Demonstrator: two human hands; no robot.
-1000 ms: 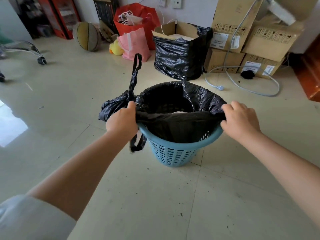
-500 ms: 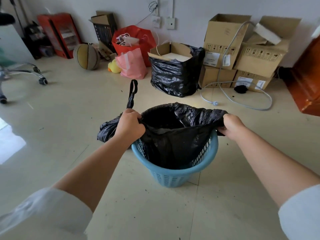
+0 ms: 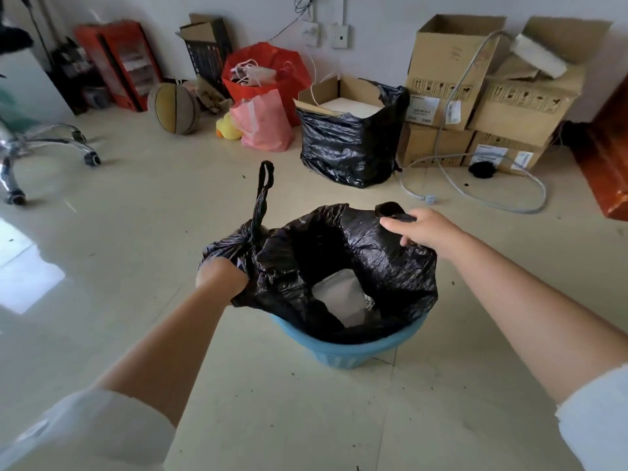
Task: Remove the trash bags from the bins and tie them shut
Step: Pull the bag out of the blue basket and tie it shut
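Black trash bag (image 3: 384, 266) partly lifted, lower part sitting in blue bin (image 3: 343, 351) on tiled floor (image 3: 136, 205); mouth gaping, white item (image 3: 343, 295) inside. Left hand (image 3: 221, 277) at bag's left edge, fingers buried in bunched plastic w/ handle loop (image 3: 263, 188) sticking up above it. Right hand (image 3: 423, 229) on bag's far-right edge, fingers curled pinching other handle. Beyond bin: second black bag (image 3: 350, 144) around a box, cardboard boxes (image 3: 482, 93) to its right, pink bag (image 3: 266, 122) and ball (image 3: 173, 108) to its left.

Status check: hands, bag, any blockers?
Left hand grips black plastic trash bag edge; right hand pinches its handle loop. Bag untied, bottom inside blue plastic bin. No blockers seen.
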